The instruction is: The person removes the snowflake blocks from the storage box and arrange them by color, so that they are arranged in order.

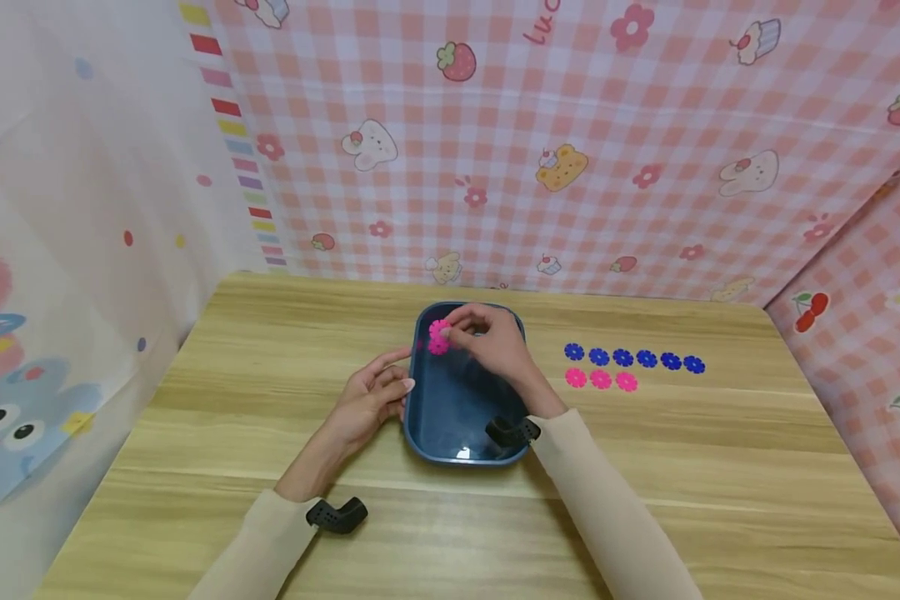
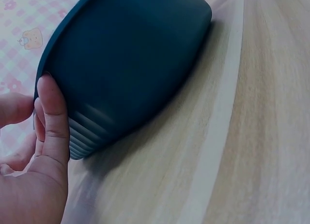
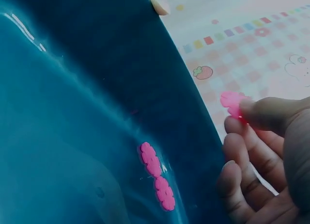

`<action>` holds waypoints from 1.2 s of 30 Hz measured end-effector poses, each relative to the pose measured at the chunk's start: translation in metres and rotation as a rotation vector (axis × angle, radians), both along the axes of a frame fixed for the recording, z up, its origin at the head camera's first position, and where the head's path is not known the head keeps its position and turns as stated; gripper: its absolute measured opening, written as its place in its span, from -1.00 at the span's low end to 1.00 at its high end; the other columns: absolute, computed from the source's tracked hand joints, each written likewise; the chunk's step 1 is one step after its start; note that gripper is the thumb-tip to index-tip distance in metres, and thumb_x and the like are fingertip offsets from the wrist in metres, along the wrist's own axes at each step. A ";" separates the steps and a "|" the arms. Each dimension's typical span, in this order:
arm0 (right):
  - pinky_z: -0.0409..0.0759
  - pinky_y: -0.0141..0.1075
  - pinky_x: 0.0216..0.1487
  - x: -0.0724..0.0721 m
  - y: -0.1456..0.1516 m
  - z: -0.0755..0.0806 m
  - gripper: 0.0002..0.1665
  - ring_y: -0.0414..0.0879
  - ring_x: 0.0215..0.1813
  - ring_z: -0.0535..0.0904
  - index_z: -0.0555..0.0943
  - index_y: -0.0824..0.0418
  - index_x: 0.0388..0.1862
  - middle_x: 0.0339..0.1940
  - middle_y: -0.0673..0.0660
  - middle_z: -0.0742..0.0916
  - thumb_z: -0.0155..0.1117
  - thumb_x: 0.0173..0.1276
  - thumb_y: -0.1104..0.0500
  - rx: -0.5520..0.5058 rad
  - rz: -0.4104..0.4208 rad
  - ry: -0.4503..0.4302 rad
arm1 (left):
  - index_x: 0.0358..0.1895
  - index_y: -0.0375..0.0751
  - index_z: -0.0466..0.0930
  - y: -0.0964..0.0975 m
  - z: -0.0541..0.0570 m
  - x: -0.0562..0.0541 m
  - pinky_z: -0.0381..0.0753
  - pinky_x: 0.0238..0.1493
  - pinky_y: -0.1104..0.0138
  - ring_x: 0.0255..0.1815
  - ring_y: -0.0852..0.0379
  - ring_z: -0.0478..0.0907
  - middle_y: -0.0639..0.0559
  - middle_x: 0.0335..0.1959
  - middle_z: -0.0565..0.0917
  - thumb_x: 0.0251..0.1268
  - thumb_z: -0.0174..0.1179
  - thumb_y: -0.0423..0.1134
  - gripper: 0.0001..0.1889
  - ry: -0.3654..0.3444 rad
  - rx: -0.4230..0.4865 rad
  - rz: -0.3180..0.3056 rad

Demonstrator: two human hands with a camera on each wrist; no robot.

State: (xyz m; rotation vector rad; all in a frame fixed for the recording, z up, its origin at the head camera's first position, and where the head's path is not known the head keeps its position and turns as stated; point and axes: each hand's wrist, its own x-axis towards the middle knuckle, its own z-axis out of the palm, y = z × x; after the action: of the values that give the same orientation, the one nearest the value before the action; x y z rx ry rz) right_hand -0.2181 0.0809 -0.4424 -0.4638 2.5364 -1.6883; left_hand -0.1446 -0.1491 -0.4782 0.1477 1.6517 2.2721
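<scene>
My right hand (image 1: 487,337) pinches a pink flower-shaped interlocking disc (image 3: 232,102) between thumb and forefinger, above the far left part of a dark blue rectangular tray (image 1: 461,417). Two more pink discs (image 3: 165,193) lie inside that tray along the foot of its wall, as the right wrist view shows. At the tray's left side, my left hand (image 1: 367,400) holds the rim. In the left wrist view its thumb tip (image 2: 24,106) is at the rim, while a finger lies against the outer wall.
To the right of the tray, several blue discs (image 1: 622,357) form a row on the wooden table (image 1: 435,533). Three pink discs (image 1: 601,379) line up just nearer than them. A checked cloth (image 1: 495,125) hangs behind the table's far edge.
</scene>
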 end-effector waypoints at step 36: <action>0.70 -0.24 -0.33 0.035 0.060 0.032 -0.75 0.34 -0.17 0.68 0.70 0.05 -0.03 -0.18 0.25 0.80 0.38 0.44 -0.04 0.032 -0.074 -0.002 | 0.56 -0.29 0.20 0.000 -0.001 0.001 0.61 -0.44 0.43 -0.40 0.23 0.54 0.08 -0.20 0.59 0.49 0.10 -0.49 -0.38 -0.006 0.016 0.003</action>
State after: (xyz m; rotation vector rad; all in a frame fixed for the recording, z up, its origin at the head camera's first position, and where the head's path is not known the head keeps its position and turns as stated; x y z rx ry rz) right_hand -0.1830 0.1407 -0.4101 -0.3709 2.6061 -1.6670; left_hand -0.1440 -0.1488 -0.4794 0.1429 1.6320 2.2864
